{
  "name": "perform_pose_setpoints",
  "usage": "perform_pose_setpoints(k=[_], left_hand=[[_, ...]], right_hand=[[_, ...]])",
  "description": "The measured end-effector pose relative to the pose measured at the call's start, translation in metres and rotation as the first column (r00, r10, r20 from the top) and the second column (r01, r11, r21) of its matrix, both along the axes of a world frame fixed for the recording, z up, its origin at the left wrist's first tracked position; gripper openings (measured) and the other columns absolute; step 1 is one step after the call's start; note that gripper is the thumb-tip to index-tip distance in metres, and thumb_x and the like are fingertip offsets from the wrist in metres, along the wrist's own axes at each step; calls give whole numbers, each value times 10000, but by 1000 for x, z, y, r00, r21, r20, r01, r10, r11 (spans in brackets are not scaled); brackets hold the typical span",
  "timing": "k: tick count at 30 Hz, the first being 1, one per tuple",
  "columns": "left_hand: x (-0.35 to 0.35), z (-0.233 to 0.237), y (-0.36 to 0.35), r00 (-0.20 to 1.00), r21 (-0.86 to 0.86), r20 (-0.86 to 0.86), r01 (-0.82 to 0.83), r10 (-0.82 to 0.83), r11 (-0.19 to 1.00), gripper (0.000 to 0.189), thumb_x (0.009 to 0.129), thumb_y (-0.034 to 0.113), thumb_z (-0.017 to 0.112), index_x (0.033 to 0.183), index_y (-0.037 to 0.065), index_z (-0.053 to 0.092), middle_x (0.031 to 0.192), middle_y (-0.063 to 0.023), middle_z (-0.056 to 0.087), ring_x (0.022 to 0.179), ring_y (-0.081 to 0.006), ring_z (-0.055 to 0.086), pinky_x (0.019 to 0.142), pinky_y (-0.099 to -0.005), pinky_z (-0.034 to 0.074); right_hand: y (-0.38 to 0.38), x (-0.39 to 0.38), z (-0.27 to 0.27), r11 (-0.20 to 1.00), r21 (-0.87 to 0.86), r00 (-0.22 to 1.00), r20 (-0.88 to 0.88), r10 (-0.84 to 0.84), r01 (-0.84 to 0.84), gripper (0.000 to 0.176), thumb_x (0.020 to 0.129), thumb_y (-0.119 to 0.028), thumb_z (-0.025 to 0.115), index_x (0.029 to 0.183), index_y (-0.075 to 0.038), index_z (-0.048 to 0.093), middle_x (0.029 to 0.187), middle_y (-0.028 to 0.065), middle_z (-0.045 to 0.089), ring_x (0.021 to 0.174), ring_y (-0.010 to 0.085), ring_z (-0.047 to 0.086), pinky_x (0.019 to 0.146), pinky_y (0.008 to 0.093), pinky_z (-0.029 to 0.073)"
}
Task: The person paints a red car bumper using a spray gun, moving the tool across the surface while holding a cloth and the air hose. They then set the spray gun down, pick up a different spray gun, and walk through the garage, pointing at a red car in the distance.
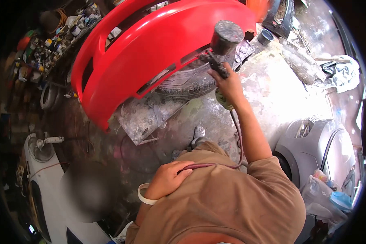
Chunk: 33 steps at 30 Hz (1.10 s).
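My right hand (pixel 230 84) is wrapped round the handle of a spray gun (pixel 216 64), which has a dark, paint-crusted cup (pixel 227 38) on top. The gun is held close to the lower edge of a glossy red car bumper (pixel 150 44). From below the gun an air hose (pixel 239 136) runs down and across my front. My left hand (pixel 166 179) is closed on that hose against my shirt, with a white band at the wrist. Under the bumper a tyre (pixel 187 88) shows, and beside it lies a paint-stained board (pixel 144 118).
A silver bumper (pixel 313 142) stands at the right, with a plastic bag (pixel 321 195) near it. At the left is a white car panel (pixel 49 199). Cluttered cans and bottles (pixel 53 49) fill the upper left. A small dark bucket (pixel 266 37) stands beyond the red bumper.
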<state>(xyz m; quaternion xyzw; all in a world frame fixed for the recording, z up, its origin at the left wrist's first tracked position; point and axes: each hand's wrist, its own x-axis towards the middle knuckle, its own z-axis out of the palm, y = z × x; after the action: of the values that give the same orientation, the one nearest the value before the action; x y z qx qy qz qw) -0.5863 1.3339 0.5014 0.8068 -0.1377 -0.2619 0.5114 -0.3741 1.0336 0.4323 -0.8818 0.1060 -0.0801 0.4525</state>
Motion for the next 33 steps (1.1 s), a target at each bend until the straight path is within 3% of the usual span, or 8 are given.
perform_pose_setpoints(k=[1,2,4,14,20,28,29,33], left_hand=[[6,0,-5,1000,-4,1,-2,2,1000,293,1005,219,711,1246,56,747,1174,-184,758,1037,-363,732,895,-399,573],[12,-1,-10,1000,0,14,5,-5,1000,293,1005,221,711,1246,59,748,1174,-183,758,1030,-358,734,890,-396,574],[23,-3,-19,999,9,42,15,-15,1000,292,1006,224,712,1247,63,749,1175,-181,758,1018,-349,738,878,-389,576],[50,4,-48,999,76,13,-33,32,997,303,991,220,731,1251,67,750,1132,-184,763,952,-337,741,820,-378,577],[48,0,-42,995,45,0,-97,97,994,308,983,218,739,1243,54,750,1099,-189,765,940,-345,741,817,-381,577],[28,-5,4,995,44,1,-95,95,994,306,993,227,728,1251,65,749,1098,-198,761,914,-347,738,796,-385,572],[23,-5,14,995,32,4,-97,97,995,305,993,227,727,1253,69,750,1100,-198,761,909,-346,738,796,-387,572],[-3,-9,68,997,14,3,-84,84,996,303,997,236,721,1257,84,752,1104,-194,761,903,-343,738,799,-390,569]], right_hand=[[-16,6,-1,999,15,999,-4,-40,40,494,926,-487,800,1233,-125,663,972,271,741,985,533,670,783,531,530],[-30,13,1,999,1,996,80,-46,46,488,927,-479,806,1215,-107,675,879,232,739,832,462,715,719,488,534],[-57,22,9,987,136,994,48,-98,91,324,968,-318,805,1053,-39,662,746,40,660,582,120,588,551,315,479],[-214,107,-32,950,174,954,107,-279,259,336,979,-333,780,1090,-25,701,787,38,683,593,105,613,552,280,503],[-250,131,-17,925,-24,917,139,-374,380,400,960,-389,784,1094,-22,703,821,76,724,610,151,669,590,317,534],[-162,92,24,964,-58,958,138,-250,259,488,951,-457,775,1258,-88,690,838,121,741,657,221,703,661,378,530],[-143,81,27,971,-72,959,188,-214,230,397,973,-347,777,1206,-43,672,812,59,708,598,138,620,580,321,506],[-43,25,49,980,-145,984,133,-116,135,396,961,-340,793,1189,-49,651,738,84,677,600,161,619,592,361,496]])
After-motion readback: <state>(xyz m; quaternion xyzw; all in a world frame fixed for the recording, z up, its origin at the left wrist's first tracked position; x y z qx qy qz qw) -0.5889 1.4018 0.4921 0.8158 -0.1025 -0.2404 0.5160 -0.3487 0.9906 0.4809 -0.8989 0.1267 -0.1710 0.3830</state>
